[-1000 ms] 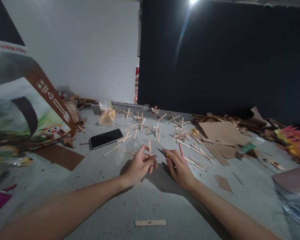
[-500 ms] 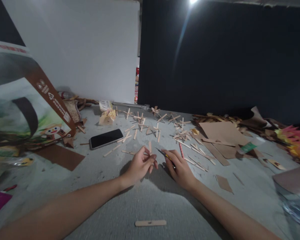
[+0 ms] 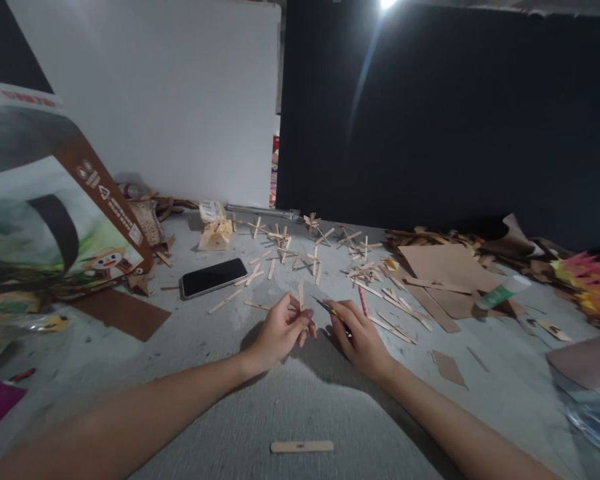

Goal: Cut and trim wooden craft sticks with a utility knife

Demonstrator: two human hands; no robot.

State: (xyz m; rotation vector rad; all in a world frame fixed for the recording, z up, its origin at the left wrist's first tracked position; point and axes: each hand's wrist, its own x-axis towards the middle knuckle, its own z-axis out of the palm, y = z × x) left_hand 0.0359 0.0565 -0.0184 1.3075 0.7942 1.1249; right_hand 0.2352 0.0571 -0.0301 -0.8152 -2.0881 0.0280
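Observation:
My left hand (image 3: 281,331) pinches a wooden craft stick (image 3: 301,295) that points up and away between thumb and fingers. Closed around a slim pointed tool (image 3: 329,308) with a dark tip and a yellow-and-black handle is my right hand (image 3: 360,339); the tool's exact kind is hard to make out. Its tip points toward the stick without touching it. Beside the right hand lies a red patterned stick (image 3: 363,301). One more craft stick (image 3: 302,447), marked dark at its middle, lies flat near the front.
Crossed craft sticks (image 3: 314,259) spread across the back of the table. A phone (image 3: 214,278) lies to the left, near a large printed bag (image 3: 55,220). Brown cardboard (image 3: 443,267) and a glue stick (image 3: 503,293) are on the right. Panels rise behind.
Both hands, the stick and the tool keep nearly the same positions. The whole view has shifted very slightly.

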